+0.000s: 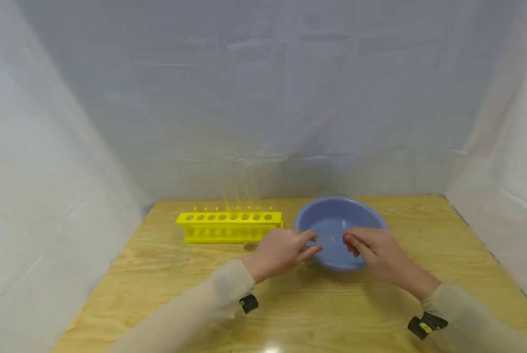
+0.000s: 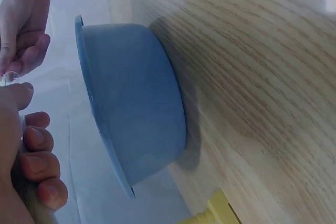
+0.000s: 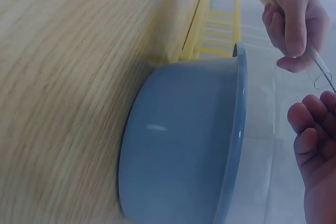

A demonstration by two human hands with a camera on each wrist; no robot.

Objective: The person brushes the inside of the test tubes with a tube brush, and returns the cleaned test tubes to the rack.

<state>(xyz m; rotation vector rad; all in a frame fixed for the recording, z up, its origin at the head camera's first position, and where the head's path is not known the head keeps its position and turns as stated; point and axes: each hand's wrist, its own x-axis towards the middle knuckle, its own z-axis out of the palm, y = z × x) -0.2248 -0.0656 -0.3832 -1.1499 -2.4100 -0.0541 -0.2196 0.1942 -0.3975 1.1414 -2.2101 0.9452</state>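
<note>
Over the blue basin (image 1: 340, 215), my left hand (image 1: 283, 247) grips a clear glass test tube (image 3: 318, 67) lying nearly level, its mouth toward the right hand. Out of the mouth runs the thin twisted wire (image 3: 329, 80) of a test tube brush. Past the left hand's far side shows the brush's brownish bristle end (image 1: 250, 246), inside the tube. My right hand (image 1: 376, 250) has its fingers curled and pinches the wire's end, a short way from the tube mouth. The left fingers hide the tube's middle.
Left of the basin stands a yellow test tube rack (image 1: 228, 218) with a row of holes and pegs. Faint clear tubes (image 1: 241, 191) rise upright at its back. White sheeting (image 1: 263, 98) closes off the wooden table (image 1: 157, 289) at the back and sides.
</note>
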